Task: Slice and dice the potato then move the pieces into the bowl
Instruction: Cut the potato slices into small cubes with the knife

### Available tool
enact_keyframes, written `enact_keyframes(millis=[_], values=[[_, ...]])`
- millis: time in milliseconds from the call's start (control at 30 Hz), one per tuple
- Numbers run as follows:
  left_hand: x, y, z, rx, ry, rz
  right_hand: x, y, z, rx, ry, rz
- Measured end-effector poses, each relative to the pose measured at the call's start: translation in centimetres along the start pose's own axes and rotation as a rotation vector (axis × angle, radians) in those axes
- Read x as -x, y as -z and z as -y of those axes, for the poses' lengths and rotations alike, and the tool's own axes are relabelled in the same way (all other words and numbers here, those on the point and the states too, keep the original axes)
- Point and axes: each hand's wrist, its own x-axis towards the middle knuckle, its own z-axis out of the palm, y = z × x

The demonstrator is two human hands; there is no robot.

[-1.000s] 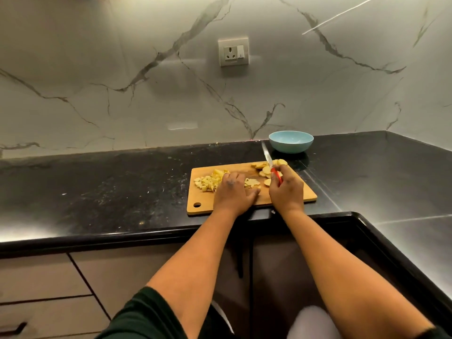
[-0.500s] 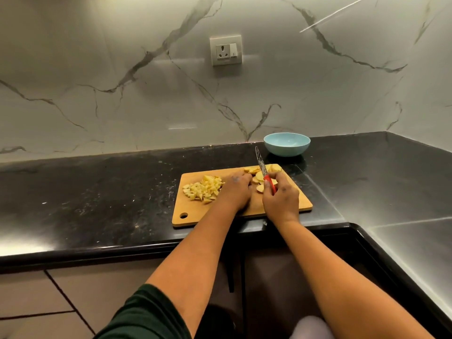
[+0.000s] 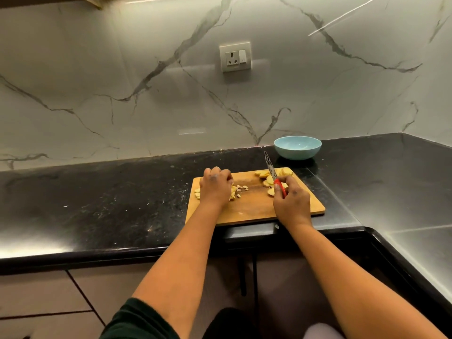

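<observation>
So from where I was watching the head feed, the left hand [image 3: 215, 185] sat curled over the heap of small yellow diced potato pieces [image 3: 234, 190] at the left end of the rectangular light wooden cutting board [image 3: 247, 209]. My guess was it was corralling the dice out of the way so the middle of the board stayed free for cutting. Whether the fingers were actually pinching pieces or just cupped on top, I couldn't tell, the back of the hand hid them.

A few stray bits lay just right of that hand, then a bare strip of board between the two hands.

The right hand [image 3: 291, 204] was wrapped around the red handle of the patterned steel-bladed kitchen knife [image 3: 271, 167], blade pointing away and up, tip lifted off the board. Right past its knuckles lay the pale round potato slices [image 3: 266, 183], not diced yet, so I'd say the job was maybe halfway.

Further out beyond the knife tip sat the round light-blue bowl [image 3: 297, 148] on the black stone countertop [image 3: 97, 199], looking empty and close to the board's far right corner. The board's near edge was almost at the counter lip, so not much slack toward the body; there was plenty of counter out left of the left hand.
</observation>
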Motion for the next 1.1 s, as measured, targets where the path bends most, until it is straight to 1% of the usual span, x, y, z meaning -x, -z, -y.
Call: enact_keyframes(millis=[67, 133, 333, 533, 633, 733, 800, 867, 967, 1033, 1100], values=[[0.0, 0.6, 0.5, 0.089, 0.077, -0.027, 0.0, -0.1, 0.0, -0.006, -0.004, -0.002], [0.2, 1.0, 0.9, 0.126, 0.104, -0.034, -0.1, 0.0, 0.1, -0.013, -0.003, -0.013], [0.6, 1.7, 0.8, 0.097, 0.060, -0.160, 0.1, 0.3, 0.4, -0.065, -0.041, -0.122], [0.7, 1.9, -0.3, 0.064, 0.019, -0.081, 0.0, 0.6, 0.4, -0.116, -0.116, -0.158], [0.5, 1.6, -0.1, -0.032, 0.023, -0.055, -0.2, 0.5, 0.0, -0.165, -0.175, -0.171], [0.5, 1.3, -0.2, -0.094, 0.057, -0.055, -0.6, 0.4, -0.5, -0.234, -0.231, -0.191], [0.6, 1.0, -0.9, -0.091, 0.051, -0.061, -0.7, 0.4, -0.6, -0.255, -0.254, -0.210], [0.6, 0.5, -2.4, -0.038, -0.001, -0.016, -0.7, 0.5, -0.7, -0.270, -0.266, -0.225], [0.6, -0.9, -5.6, 0.145, -0.057, 0.169, -0.8, 0.3, -0.8, -0.284, -0.261, -0.237], [0.6, -1.8, -7.7, 0.232, -0.029, 0.339, -0.8, 0.3, -0.8, -0.281, -0.259, -0.240], [0.5, -2.3, -8.9, 0.239, 0.007, 0.441, -0.7, 0.4, -0.8, -0.290, -0.254, -0.237]])
